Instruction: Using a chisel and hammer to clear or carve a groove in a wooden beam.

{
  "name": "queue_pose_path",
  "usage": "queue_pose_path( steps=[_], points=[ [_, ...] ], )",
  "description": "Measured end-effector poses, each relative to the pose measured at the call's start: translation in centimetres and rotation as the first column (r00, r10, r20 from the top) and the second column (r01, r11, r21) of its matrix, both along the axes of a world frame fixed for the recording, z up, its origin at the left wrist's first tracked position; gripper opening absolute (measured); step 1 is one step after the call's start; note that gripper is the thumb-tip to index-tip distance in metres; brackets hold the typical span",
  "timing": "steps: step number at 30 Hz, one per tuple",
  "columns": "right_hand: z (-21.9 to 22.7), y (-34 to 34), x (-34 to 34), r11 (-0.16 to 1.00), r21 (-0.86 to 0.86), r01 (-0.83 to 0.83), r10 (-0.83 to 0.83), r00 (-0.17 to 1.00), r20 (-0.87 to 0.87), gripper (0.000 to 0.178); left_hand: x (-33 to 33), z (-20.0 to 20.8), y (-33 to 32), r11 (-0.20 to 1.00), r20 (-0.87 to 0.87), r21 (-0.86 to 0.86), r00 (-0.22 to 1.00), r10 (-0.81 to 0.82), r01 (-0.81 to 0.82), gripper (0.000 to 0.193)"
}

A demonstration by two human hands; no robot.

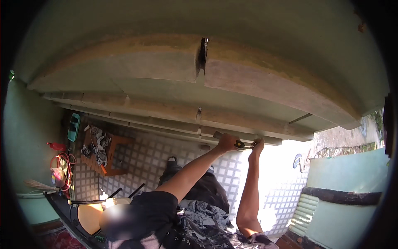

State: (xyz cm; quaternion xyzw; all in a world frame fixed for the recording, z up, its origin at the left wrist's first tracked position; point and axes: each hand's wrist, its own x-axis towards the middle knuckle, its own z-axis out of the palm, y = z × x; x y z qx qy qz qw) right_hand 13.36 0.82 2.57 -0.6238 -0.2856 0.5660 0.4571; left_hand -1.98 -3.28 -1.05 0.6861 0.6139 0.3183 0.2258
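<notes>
My left hand (227, 143) is closed around a small black-and-yellow tool (239, 144) under the lowest concrete ledge (240, 137). The tool's exact kind is too small to tell. A grey-brown flat piece (217, 135) shows at the far side of this hand; I cannot tell whether it is held. Just to the right, my right hand (257, 145) is raised to the same ledge with its fingers bent together. A thin strip seems to run between the two hands. What the right fingers grip is hidden.
Thick stepped ledges (257, 85) span the pale green wall ahead. An orange-brown table (118, 157) with crumpled wrapping (99, 143) stands left on the tiled floor (141, 155), near a teal tray (73, 126) and red hose (68, 159). A sandal (297, 161) lies right.
</notes>
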Motion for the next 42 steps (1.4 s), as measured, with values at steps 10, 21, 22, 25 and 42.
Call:
queue_pose_path(
  steps=[10, 21, 22, 25, 42],
  points=[
    [1.5, 1.7, -4.6, 0.992, 0.047, 0.119, -0.128, 0.909, 0.396, 0.057, 0.2, 0.1, 0.6, 0.997, -0.11, -0.005, 0.991, 0.079, -0.08, 0.034],
    [-0.4, 1.0, -2.8, 0.998, 0.055, -0.038, 0.009, 0.894, 0.448, 0.051, 1.1, -1.5, 0.4, 0.995, -0.234, -0.073, 0.969, -0.08, 0.064, 0.028],
    [-0.7, 0.6, -2.4, 0.994, 0.07, 0.08, -0.095, 0.96, 0.264, 0.05, 1.2, -1.8, 0.4, 0.996, -0.207, -0.066, 0.976, -0.065, 0.053, 0.028],
    [-1.5, -0.7, -2.7, 0.979, -0.003, -0.204, 0.18, 0.854, 0.488, 0.048, 0.9, -2.2, 0.8, 0.996, -0.214, -0.077, 0.975, -0.065, 0.05, 0.029],
    [2.4, 1.5, 5.9, 0.966, 0.131, 0.224, -0.24, 0.963, 0.126, 0.039, -1.7, -2.4, -0.2, 0.987, -0.293, -0.108, 0.945, -0.144, 0.117, 0.025]
  ],
)
